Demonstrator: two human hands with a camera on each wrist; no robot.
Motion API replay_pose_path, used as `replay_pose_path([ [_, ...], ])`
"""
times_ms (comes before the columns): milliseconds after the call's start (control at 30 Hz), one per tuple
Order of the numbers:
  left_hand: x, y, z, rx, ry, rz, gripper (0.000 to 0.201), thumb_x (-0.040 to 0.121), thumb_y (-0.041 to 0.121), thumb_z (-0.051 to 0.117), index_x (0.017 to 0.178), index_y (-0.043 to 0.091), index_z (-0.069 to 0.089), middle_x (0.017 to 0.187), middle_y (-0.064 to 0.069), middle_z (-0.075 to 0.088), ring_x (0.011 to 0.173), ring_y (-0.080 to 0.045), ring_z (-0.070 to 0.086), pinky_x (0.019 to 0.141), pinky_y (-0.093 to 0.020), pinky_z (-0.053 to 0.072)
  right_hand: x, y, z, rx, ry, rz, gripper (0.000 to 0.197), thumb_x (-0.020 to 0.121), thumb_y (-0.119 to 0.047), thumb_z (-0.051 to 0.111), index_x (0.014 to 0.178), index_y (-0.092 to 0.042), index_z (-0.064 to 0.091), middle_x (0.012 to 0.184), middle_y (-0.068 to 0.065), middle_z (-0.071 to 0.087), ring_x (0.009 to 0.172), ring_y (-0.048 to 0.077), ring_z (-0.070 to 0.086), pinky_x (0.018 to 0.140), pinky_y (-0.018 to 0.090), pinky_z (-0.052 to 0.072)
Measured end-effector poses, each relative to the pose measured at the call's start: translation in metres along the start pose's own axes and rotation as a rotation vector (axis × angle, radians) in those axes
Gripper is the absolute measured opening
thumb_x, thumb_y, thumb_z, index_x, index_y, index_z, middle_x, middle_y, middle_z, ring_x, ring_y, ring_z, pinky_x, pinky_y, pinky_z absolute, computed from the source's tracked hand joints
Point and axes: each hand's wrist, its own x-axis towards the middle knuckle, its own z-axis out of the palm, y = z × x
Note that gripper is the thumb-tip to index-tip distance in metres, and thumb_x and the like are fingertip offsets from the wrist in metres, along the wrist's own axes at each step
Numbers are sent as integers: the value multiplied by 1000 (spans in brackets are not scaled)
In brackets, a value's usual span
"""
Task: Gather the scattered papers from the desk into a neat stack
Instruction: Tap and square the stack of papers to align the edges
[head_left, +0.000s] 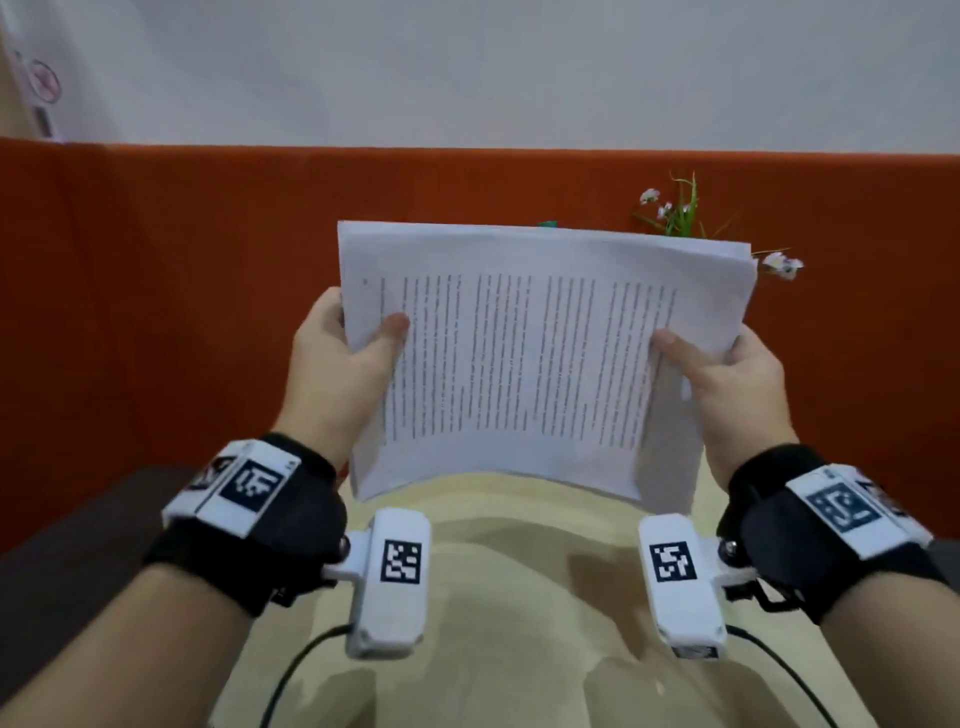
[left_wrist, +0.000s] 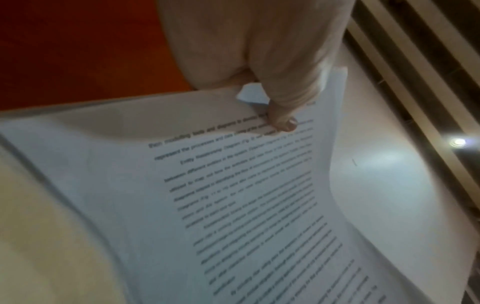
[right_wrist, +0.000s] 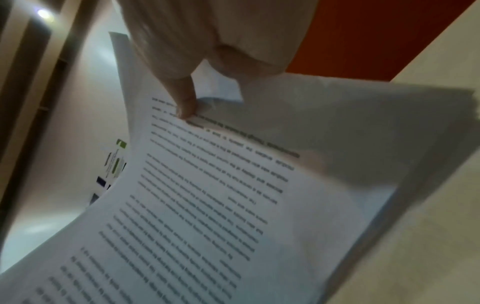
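A stack of printed papers (head_left: 524, 358) stands nearly upright above the cream desk (head_left: 519, 597), its top sheet facing me with lines of text. My left hand (head_left: 343, 353) grips the stack's left edge, thumb on the front sheet. My right hand (head_left: 727, 374) grips the right edge the same way. In the left wrist view the thumb (left_wrist: 283, 115) presses on the papers (left_wrist: 233, 205). The right wrist view shows the right thumb (right_wrist: 184, 102) pinching the papers (right_wrist: 207, 205). The sheets bow slightly between the hands and their edges are not quite flush.
An orange partition (head_left: 156, 286) rises behind the desk. A small plant with pale flowers (head_left: 680, 213) stands behind the stack's top right corner, and a bit of something green (head_left: 548, 225) peeks over the top edge. Cables run from both wrist cameras.
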Motion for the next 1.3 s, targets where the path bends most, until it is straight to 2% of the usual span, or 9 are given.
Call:
replay_pose_path([
  [267,-21,-34,13,60,45,-145,25,89,22,68,106,25,50,98,5,64,91,-14,67,72,-34,57,-26,20,7,-103,25,41,15,92,-26,59,104,-20,53,86,-8,60,75,7,58,57,23,40],
  [467,-10,-20,13,40,152,-66,20,91,17,65,99,26,49,94,9,63,92,-17,68,81,-40,58,-16,8,8,-70,104,-19,22,89,-29,61,107,-18,53,95,-4,63,85,16,62,71,33,50],
  [700,-34,-44,3,25,-89,-351,27,96,15,58,123,14,61,115,-5,71,108,-27,68,93,-50,54,-32,31,1,-130,46,215,36,90,-34,60,120,-15,51,106,-3,64,102,22,62,68,31,47],
  [800,-23,-20,-3,94,-99,-171,14,95,12,60,105,19,65,108,-4,72,103,-26,69,90,-49,55,-30,2,0,-489,169,-46,77,78,-42,70,141,-22,30,137,2,42,129,23,42,108,47,35],
  [900,-6,19,-1,402,-114,182,10,93,14,61,101,12,65,96,-3,67,93,-22,64,71,-28,48,-30,-38,15,-937,70,-398,92,73,-57,68,148,-29,22,155,0,23,144,20,20,116,46,12],
  [1000,8,59,7,539,-140,473,19,90,18,62,99,1,65,89,-9,67,81,-19,58,59,-23,34,-19,-63,31,-891,-173,-406,68,73,-57,68,133,-33,45,136,-6,51,130,19,44,110,43,32],
  [1100,14,74,11,586,-39,610,24,88,24,65,102,5,64,97,-7,63,94,-26,60,75,-26,41,-12,-67,33,-482,-261,-305,27,82,-35,70,102,-18,64,101,1,70,88,16,66,72,27,55],
  [1200,17,53,8,559,215,319,79,71,46,76,135,13,43,136,-7,49,129,-27,47,105,-45,39,-15,-55,28,-251,-194,-219,14,86,-24,68,94,-14,66,93,3,72,81,17,68,73,38,59],
  [1300,0,22,14,-63,-45,-143,89,69,41,83,140,9,39,134,-7,58,121,-24,60,105,-51,46,-23,-43,28,-47,-141,-128,15,87,-21,67,99,-14,65,100,5,73,90,23,71,80,42,60],
])
